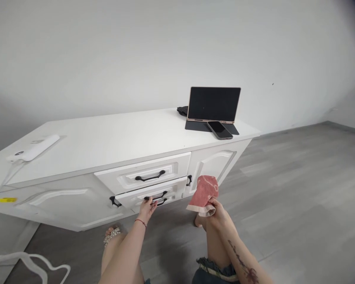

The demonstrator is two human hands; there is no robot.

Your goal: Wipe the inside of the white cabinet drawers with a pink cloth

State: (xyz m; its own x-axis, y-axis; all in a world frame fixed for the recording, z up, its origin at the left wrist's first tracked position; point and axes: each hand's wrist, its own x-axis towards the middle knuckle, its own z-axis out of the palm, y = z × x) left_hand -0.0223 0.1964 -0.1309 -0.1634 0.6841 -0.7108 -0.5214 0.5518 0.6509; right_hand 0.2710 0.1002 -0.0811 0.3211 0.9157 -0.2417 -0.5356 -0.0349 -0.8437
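Observation:
My left hand (148, 208) is at the black handle (156, 196) of the second drawer (133, 199) of a white cabinet, its fingers hooked on the handle's left part. That drawer front appears to stand slightly forward of the one beneath it. In my right hand (219, 213) is a red cloth (205, 191) with a pale pattern and a whitish edge, pinched at its lower right and held in front of the right cabinet door (215, 165). Above my left hand is the top drawer (148, 169), which has a similar black handle (150, 176).
On the white cabinet top (112, 138) stand a tablet (214, 103) on a dark stand and a phone (219, 130), with a black folded item (182, 111) behind. A white power strip (34, 149) lies at the left. White curved tubing (32, 264) is at lower left.

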